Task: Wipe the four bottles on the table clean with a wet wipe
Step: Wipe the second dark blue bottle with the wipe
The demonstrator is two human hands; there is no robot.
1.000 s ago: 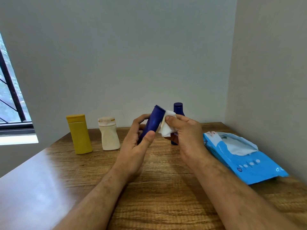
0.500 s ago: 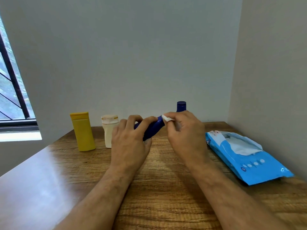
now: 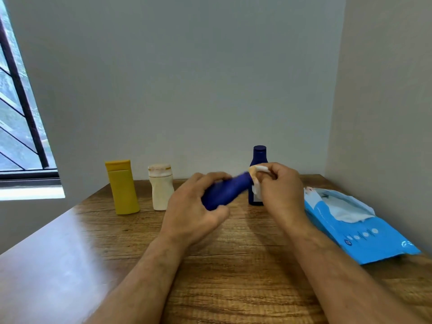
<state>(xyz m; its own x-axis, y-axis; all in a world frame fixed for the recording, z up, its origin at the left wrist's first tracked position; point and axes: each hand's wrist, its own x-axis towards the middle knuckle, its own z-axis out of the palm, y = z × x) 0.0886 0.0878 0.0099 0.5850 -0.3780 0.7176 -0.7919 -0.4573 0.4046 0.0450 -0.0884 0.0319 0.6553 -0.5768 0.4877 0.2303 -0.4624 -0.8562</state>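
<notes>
Bottle (image 3: pixel 225 191) lowered since a second ago, tilted above table (image 3: pixel 222 272) | left hand (image 3: pixel 194 213) grips base | right hand (image 3: pixel 280 190) pinches wipe (image 3: pixel 259 170) on top end | wiping midway; yellow, cream, second blue bottles standing behind

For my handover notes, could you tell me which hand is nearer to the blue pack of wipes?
Right. The right hand, pinching the wet wipe, is just left of the pack of wipes; the left hand is farther left, gripping the blue bottle.
</notes>
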